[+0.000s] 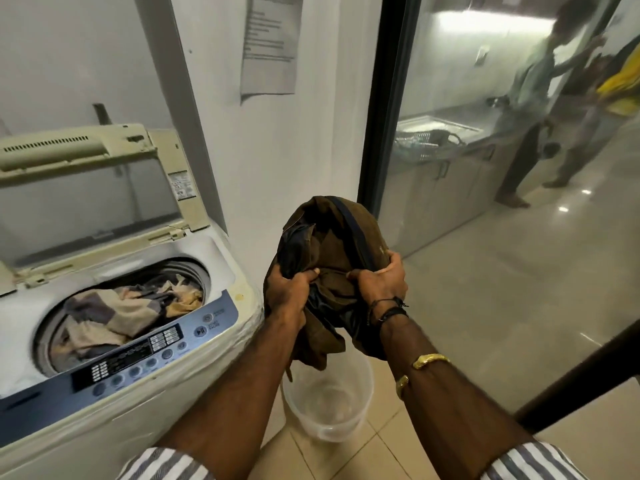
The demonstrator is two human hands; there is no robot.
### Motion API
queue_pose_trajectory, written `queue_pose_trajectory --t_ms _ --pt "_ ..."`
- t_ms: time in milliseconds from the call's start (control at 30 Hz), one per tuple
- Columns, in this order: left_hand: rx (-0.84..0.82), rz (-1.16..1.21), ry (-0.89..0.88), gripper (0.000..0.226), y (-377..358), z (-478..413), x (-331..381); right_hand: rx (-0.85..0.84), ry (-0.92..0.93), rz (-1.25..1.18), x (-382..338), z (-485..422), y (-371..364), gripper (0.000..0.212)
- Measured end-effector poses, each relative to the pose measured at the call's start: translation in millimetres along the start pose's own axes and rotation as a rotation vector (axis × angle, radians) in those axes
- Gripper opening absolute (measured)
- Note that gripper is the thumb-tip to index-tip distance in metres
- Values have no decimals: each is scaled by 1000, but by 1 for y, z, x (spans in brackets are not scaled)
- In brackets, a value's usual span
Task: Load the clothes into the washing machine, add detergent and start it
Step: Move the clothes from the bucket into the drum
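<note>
Both hands, left [290,292] and right [379,284], grasping bunched brown garment [341,247] above clear bucket [329,407] (on floor), right of washing machine [114,341]; lid [90,188] up, clothes [114,313] in drum.

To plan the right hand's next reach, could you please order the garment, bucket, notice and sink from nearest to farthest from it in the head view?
1. The garment: gripped in the right hand itself.
2. The bucket: on the floor, just below the hand.
3. The notice: up on the wall, ahead and left.
4. The sink: behind the glass, ahead.
</note>
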State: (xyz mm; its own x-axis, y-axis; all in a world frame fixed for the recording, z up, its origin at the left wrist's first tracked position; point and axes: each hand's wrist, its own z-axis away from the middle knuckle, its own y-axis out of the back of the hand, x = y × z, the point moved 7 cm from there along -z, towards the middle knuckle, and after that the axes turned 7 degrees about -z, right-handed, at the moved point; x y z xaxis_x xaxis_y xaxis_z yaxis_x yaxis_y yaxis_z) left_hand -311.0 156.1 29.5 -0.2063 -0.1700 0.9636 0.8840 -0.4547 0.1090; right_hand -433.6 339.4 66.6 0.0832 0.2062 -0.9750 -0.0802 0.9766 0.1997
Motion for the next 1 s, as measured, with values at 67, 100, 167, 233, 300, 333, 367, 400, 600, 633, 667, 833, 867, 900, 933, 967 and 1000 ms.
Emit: queue_pose_trajectory --t_ms 67,100,167,233,300,333,367,400,600,633,667,833,867,900,933,967,1000 --pt "6 21 -22 80 9 1 20 -15 16 -15 -20 5 -4 80" --pt "12 32 -34 80 15 1 30 -21 21 -28 -29 7 -8 80" --pt "27 48 -55 78 24 -1 47 -28 36 -49 -48 11 -15 82" --pt "39 71 -68 75 34 -6 63 -42 62 -62 -67 14 -24 84" --pt "51 90 -85 76 45 -10 79 -49 85 -76 -85 18 -34 86" --pt "61 106 -99 76 53 -12 88 -52 97 -83 -95 21 -40 86" --pt "75 119 -112 75 60 -15 97 -56 109 -88 -105 24 -45 86" --pt "92 125 -127 74 69 -17 107 -64 120 -95 -114 28 -52 85" --pt "152 139 -195 70 130 -36 153 -123 181 -152 -160 55 -101 75" --pt "159 139 -196 72 140 -40 156 -139 187 -160 -165 60 -110 75" --pt "169 135 -197 74 153 -45 159 -160 190 -165 -170 67 -122 75" --pt "233 159 -195 73 213 -71 159 -233 202 -164 -182 97 -179 77" --pt "241 163 -197 72 224 -76 157 -249 202 -164 -183 104 -191 77" --pt "248 168 -195 72 236 -81 154 -266 199 -161 -182 110 -203 77" --pt "256 177 -193 72 248 -86 150 -283 196 -158 -181 116 -215 78" --pt "263 182 -190 71 258 -89 145 -297 193 -153 -179 122 -225 78" --pt "273 185 -181 70 269 -94 139 -314 188 -147 -177 128 -236 79"
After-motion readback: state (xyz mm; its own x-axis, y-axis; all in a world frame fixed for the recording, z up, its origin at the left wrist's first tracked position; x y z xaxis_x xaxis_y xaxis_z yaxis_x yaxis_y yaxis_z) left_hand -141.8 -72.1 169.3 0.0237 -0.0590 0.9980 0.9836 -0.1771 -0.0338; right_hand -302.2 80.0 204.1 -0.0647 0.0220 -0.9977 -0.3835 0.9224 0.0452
